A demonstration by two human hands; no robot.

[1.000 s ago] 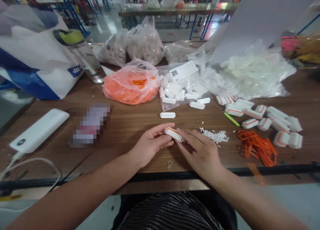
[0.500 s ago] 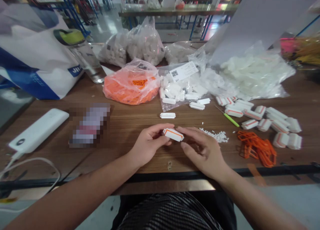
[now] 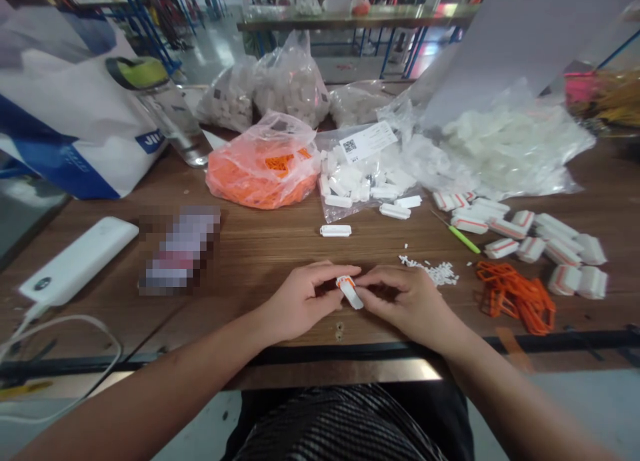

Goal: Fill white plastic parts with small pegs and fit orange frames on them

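a: hands?
b: both closed on one white plastic connector housing (image 3: 349, 292), held tilted between them, orange edge at the top end. left hand (image 3: 305, 302) pinches from one side, right hand (image 3: 407, 302) from the other. can't tell if it touches the table (image 3: 260, 254).

a: grip ok?
b: looks sound. fingertips do the work and both wrists sit low, which should keep it steady. better to keep fingers clear of the orange edge so it stays visible.

a: what's around?
b: just right of the hands, a scatter of small white plastic bits (image 3: 433, 272). past that, loose orange plastic frames (image 3: 515, 297), a green-handled pick (image 3: 464, 239) and a spread of orange-striped white housings (image 3: 543, 244). ahead, a lone white housing (image 3: 335, 230), then a clear bag of white parts (image 3: 360, 174) beside a bag of orange parts (image 3: 263, 171).
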